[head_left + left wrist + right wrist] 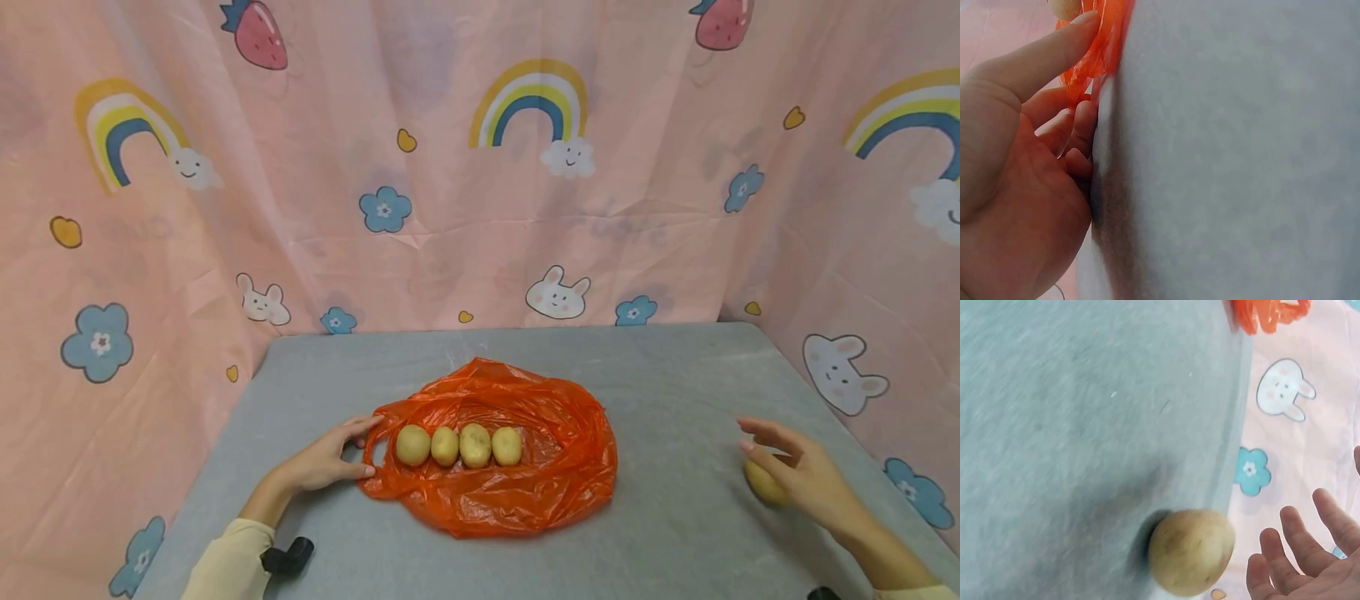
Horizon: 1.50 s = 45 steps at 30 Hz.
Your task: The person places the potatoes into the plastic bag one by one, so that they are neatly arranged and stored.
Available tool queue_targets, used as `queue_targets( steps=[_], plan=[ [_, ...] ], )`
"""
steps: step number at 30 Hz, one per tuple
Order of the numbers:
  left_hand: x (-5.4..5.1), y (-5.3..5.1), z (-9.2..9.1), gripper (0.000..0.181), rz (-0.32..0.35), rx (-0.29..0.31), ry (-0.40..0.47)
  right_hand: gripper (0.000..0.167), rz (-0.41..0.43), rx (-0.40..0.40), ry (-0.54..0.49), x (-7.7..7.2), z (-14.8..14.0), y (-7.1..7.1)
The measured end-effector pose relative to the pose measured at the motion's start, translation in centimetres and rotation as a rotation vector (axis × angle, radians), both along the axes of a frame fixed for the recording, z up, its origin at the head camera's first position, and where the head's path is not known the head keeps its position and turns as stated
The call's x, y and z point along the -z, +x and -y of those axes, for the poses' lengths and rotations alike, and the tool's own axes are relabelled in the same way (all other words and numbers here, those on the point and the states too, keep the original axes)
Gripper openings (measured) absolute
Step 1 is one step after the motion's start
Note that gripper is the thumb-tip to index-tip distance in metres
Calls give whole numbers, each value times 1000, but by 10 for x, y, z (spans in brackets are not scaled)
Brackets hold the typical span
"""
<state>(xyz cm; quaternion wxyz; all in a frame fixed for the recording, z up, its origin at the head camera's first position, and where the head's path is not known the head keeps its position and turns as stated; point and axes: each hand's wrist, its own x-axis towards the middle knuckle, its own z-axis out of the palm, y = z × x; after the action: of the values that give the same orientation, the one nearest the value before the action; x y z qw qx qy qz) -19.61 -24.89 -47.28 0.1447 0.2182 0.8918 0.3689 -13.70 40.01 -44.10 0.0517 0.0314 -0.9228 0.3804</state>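
Observation:
An orange plastic bag point(525, 521) lies spread on the grey table, with several potatoes point(476, 446) lined up in a row on it. At the bag's left end, my left hand point(330, 458) touches the handle loop, thumb and fingers spread apart. The left wrist view shows the thumb of that hand point(1022, 169) against the orange plastic. On the right side, my right hand point(806, 479) hovers over a single potato point(765, 483). Seen from the right wrist, the fingers of the right hand point(1310, 556) are parted and stand apart from this potato point(1191, 552).
The grey table point(675, 400) carries the bag in the middle and the lone potato near its right edge. A pink printed curtain point(450, 267) encloses the back and both sides. A black strap piece point(288, 557) sits by the left sleeve.

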Motion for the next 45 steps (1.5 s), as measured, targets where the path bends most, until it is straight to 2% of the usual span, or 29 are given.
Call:
queue_targets(
  steps=[7, 13, 17, 23, 28, 36, 40, 45],
  plan=[
    [3, -1, 1, 79, -8, 3, 6, 49, 30, 10, 35, 7, -15, 1],
    [3, -1, 1, 79, -10, 4, 5, 59, 162, 8, 102, 7, -26, -1],
    [1, 0, 0, 79, -3, 4, 9, 59, 220, -50, 147, 9, -32, 0],
    [0, 1, 0, 79, -5, 8, 17, 50, 190, -153, 193, 20, -42, 3],
    [-1, 0, -1, 79, 6, 3, 16, 50, 147, -204, 208, 27, -45, 2],
    [-1, -1, 1, 79, -2, 9, 14, 64, 87, -238, 286, 29, -44, -1],
    [-2, -1, 0, 78, 2, 11, 17, 66, 48, -237, 309, 31, -44, 0],
    [-3, -1, 0, 78, 6, 27, 21, 63, 78, -215, 328, 26, -41, -1]
  ],
)
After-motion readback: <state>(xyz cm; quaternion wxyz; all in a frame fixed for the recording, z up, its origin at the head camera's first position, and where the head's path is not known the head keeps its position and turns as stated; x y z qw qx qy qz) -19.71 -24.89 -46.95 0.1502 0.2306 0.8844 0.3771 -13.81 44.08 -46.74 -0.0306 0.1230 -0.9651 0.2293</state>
